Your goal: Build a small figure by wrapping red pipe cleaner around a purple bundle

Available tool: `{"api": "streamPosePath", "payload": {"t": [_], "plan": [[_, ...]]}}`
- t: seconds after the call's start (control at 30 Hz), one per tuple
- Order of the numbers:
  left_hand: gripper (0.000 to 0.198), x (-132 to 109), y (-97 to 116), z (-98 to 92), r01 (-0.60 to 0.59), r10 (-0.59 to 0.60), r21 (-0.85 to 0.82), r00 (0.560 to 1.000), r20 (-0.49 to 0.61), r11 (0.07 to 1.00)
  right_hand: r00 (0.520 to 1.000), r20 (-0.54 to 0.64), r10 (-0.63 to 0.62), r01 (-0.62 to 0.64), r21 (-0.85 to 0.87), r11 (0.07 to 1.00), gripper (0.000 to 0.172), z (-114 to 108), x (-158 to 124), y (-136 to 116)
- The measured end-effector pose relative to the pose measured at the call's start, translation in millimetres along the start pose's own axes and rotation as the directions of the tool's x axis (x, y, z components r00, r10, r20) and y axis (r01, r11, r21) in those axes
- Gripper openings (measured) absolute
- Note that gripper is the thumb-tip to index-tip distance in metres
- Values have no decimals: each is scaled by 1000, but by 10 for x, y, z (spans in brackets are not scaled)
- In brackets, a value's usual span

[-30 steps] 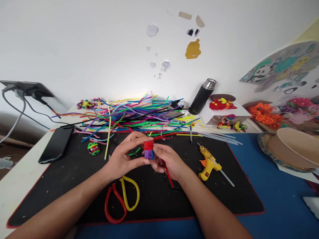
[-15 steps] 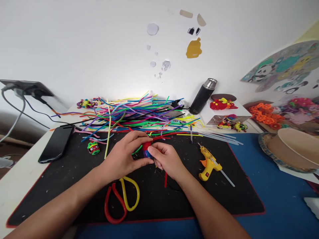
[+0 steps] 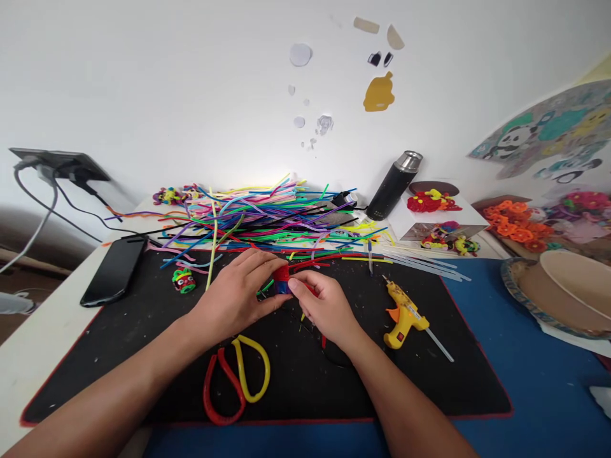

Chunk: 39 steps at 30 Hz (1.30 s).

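Above the black mat, a small red-and-blue pipe-cleaner piece is held between both hands. My left hand grips it from the left, thumb below and fingers over the top. From the right, my right hand pinches its edge between thumb and forefinger; its other fingers are curled. The fingers cover much of the piece. Behind my left wrist lie scissors with one red and one yellow handle, their blades hidden. A small red-and-green pipe-cleaner figure with eyes sits left of my left hand.
A yellow hot glue gun lies right on the mat, glue sticks behind it. A heap of pipe cleaners runs along the wall. Around stand a phone, a black flask and a bowl.
The view has shifted slightly, so everything sits a little further right. The piece has turned a little between my fingers, and less of its blue part shows. Both hands keep hold.
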<state>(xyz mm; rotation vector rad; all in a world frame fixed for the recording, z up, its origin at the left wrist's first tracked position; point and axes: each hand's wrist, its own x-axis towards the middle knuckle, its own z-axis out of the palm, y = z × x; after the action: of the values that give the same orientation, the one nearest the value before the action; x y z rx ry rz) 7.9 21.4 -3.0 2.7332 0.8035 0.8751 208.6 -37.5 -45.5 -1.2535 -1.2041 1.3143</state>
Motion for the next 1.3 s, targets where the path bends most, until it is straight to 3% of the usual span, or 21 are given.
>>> {"api": "streamPosePath", "payload": {"t": [0.17, 0.67, 1.3], "plan": [[40, 3, -59, -24, -22, 23, 54, 999, -22, 998, 998, -60, -13, 14, 15, 1000, 44, -41, 6, -13], [41, 1, -145, -9, -17, 17, 14, 1000, -12, 1000, 991, -78, -105, 102, -34, 994, 40, -45, -24, -32], [46, -10, -58, -22, 3, -17, -126, 993, -115, 992, 998, -62, -17, 26, 153, 988, 44, -40, 4, -79]]}}
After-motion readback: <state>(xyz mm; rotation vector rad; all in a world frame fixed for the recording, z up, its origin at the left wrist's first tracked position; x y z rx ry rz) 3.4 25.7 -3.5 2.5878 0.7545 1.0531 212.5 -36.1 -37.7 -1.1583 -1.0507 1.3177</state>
